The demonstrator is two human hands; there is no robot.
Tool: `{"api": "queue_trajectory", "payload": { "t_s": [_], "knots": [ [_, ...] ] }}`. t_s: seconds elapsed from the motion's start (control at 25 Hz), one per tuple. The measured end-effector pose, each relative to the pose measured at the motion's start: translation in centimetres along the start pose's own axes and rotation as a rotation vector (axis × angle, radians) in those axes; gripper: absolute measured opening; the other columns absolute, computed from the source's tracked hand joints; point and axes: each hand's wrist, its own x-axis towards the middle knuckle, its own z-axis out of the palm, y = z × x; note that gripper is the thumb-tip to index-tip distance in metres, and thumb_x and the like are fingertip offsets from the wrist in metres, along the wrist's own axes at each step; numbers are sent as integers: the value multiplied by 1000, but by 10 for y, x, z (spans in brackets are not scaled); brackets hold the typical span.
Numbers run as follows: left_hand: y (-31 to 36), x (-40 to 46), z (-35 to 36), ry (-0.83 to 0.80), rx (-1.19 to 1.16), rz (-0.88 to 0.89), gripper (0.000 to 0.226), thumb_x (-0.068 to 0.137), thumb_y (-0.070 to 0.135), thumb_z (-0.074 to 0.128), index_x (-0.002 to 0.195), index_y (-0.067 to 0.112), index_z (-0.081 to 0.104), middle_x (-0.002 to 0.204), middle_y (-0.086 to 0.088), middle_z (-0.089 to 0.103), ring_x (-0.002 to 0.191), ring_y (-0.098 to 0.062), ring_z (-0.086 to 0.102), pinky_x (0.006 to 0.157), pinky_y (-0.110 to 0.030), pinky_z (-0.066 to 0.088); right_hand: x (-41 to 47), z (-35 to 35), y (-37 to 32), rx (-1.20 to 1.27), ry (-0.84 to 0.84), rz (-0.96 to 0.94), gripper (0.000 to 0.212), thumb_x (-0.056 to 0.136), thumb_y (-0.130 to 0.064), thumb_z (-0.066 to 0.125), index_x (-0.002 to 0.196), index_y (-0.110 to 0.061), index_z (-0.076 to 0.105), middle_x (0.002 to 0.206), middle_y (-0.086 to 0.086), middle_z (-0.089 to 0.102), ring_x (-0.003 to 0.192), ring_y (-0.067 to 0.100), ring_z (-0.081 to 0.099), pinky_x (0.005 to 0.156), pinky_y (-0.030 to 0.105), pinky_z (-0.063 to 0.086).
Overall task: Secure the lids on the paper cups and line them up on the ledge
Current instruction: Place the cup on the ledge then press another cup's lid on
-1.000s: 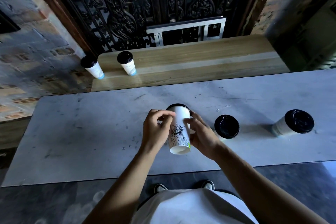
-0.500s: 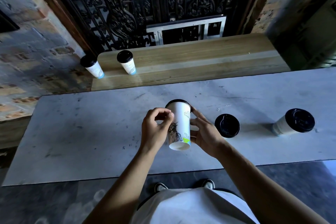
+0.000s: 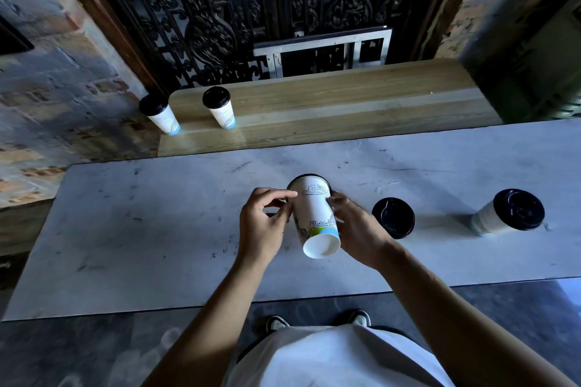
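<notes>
A: From the head view, what does the held paper cup [image 3: 316, 217] look like?

B: White and tapered, tilted so its open-looking round base faces the camera and its top points away. Thin line drawings run along the side, with a green and blue band near the base. A thin dark rim shows at the far end, so the black lid seems to be on (most of it is hidden behind the cup's own body).

A: And the hands?

B: The left hand [image 3: 262, 225] has fingertips curled against the cup's upper left side; the right hand [image 3: 356, 229] wraps the right side, thumb near the top. Both have a grip on the cup, held just above the pale, scuffed stone surface [image 3: 157, 245].

A: Anything else on it?

B: A lidded cup [image 3: 394, 218] just right of the right hand, seen almost from above so its body is hidden under the glossy black lid. Farther right, another lidded cup [image 3: 509, 214], leaning in the wide-angle picture.

A: The ledge?

B: A smooth wooden ledge [image 3: 345, 107] with visible grain carries two white cups with black lids at its left end: the corner cup [image 3: 160, 115] and a second cup [image 3: 220, 107] beside it, apart. Behind stands ornate dark ironwork [image 3: 220, 9]; its detail is murky.
</notes>
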Motion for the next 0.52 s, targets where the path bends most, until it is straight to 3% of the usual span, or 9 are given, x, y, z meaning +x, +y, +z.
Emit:
{"api": "queue_trajectory", "payload": {
  "t_s": [0.08,0.2,0.28,0.36,0.4,0.44,0.52],
  "knots": [
    [0,0,-1,-28,-13,0,45,85,-17,67,92,25,82,101,-3,64,83,-8,68,72,-34,62,1,0,1,-5,-44,-34,44,94,-27,62,138,-17,60,124,18,66,105,30,66,88,40,55],
    [5,0,-1,-60,-49,-26,58,81,-27,59,92,24,82,102,-1,61,87,-2,66,75,-18,59,-1,3,-3,-31,-37,-40,42,102,-31,53,143,-26,57,130,19,66,108,31,65,88,42,54],
    [10,0,0,-51,-67,-35,51,82,-27,58,92,17,81,104,-8,63,87,-1,66,73,-15,58,-3,6,-7,8,46,7,45,104,-32,48,146,-15,54,111,18,68,86,27,68,77,38,51],
    [11,0,1,-16,-94,-42,37,87,-21,60,89,9,81,104,-14,65,87,-7,68,69,-18,59,-3,5,-9,16,51,15,44,106,-31,48,133,1,62,81,10,70,62,20,67,62,31,49],
    [11,1,3,0,-106,-53,31,89,-17,60,88,6,80,103,-16,67,89,-12,69,68,-19,60,-2,3,-8,-1,38,14,35,107,-28,47,124,-5,68,77,8,72,60,20,68,57,29,49],
    [11,1,4,13,-111,-67,27,90,-14,60,87,5,79,102,-16,68,90,-18,70,68,-20,60,-2,4,-8,15,24,13,30,107,-20,45,127,-19,67,88,11,76,65,22,70,55,28,51],
    [8,1,5,25,-103,-91,25,90,-10,61,85,8,77,101,-13,71,93,-23,70,67,-21,59,-1,3,-7,48,25,-2,51,104,-3,41,142,-34,56,115,20,71,78,29,69,55,28,53]
  ]
}}
